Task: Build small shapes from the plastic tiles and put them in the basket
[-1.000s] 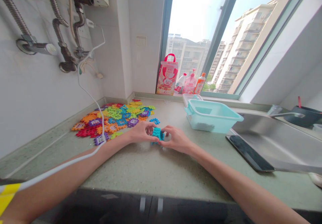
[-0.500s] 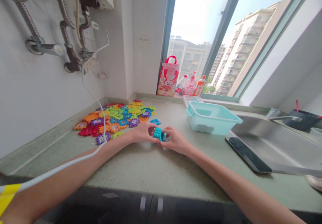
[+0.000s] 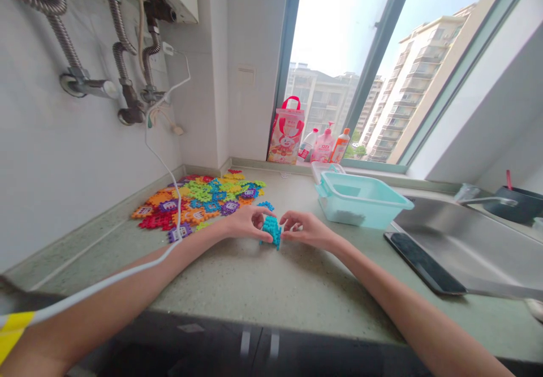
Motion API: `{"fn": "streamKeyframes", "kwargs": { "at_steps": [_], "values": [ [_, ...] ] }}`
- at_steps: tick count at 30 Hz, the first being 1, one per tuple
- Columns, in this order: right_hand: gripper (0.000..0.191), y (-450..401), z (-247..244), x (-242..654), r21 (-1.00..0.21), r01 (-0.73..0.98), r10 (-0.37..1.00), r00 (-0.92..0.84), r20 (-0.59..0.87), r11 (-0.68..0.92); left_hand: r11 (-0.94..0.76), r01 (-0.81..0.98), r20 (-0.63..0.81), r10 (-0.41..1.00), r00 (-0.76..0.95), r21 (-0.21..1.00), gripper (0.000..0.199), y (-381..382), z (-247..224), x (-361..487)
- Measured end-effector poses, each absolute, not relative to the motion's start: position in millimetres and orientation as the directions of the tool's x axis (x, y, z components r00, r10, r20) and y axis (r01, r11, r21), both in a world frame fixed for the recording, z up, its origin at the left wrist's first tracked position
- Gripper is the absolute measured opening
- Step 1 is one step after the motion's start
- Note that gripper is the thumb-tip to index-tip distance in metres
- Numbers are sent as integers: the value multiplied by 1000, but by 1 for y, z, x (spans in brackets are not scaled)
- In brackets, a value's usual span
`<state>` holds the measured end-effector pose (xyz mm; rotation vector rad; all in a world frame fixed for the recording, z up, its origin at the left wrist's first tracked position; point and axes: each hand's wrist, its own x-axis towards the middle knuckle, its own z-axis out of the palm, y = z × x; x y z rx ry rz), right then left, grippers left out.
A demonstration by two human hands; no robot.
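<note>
Over the worktop [image 3: 271, 292], the left hand [image 3: 242, 222] pinches a turquoise block [image 3: 271, 228] between thumb and fingers. Just right of it, the right hand [image 3: 309, 230] curls, thumb and fingers parted; whether it touches the block I cannot tell. Beyond the left hand spread colourful toothed pieces [image 3: 199, 215]; beyond the right stands an aqua tub [image 3: 360, 213].

Toy pieces [image 3: 199, 190] left of block [image 3: 272, 228], tub [image 3: 373, 214] right, sink [image 3: 479, 252] farther right, bottles [image 3: 324, 147] behind tub
</note>
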<state>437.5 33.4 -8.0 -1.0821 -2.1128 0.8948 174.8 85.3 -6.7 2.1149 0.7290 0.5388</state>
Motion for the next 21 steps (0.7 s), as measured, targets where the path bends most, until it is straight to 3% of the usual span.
{"fn": "streamKeyframes", "kwargs": {
  "at_steps": [3, 8, 14, 18, 21],
  "values": [
    [38, 32, -10, 432, -773, 431, 838, -494, 230, 466, -530, 319, 147, 661, 736, 786, 61, 83, -7, 177],
    [38, 33, -18, 426, -785, 386, 838, -462, 290, 485, -528, 312, 146, 656, 740, 790, 56, 79, -4, 179],
    [28, 33, -21, 425, -749, 405, 823, -468, 323, 524, -543, 324, 107, 618, 779, 775, 60, 83, 0, 172],
    [19, 34, -19, 426, -710, 428, 805, -483, 343, 559, -555, 347, 7, 537, 844, 756, 77, 94, 4, 156],
    [15, 34, -18, 427, -680, 442, 791, -496, 358, 585, -680, 347, 131, 546, 828, 646, 74, 100, 5, 149]
  ]
}}
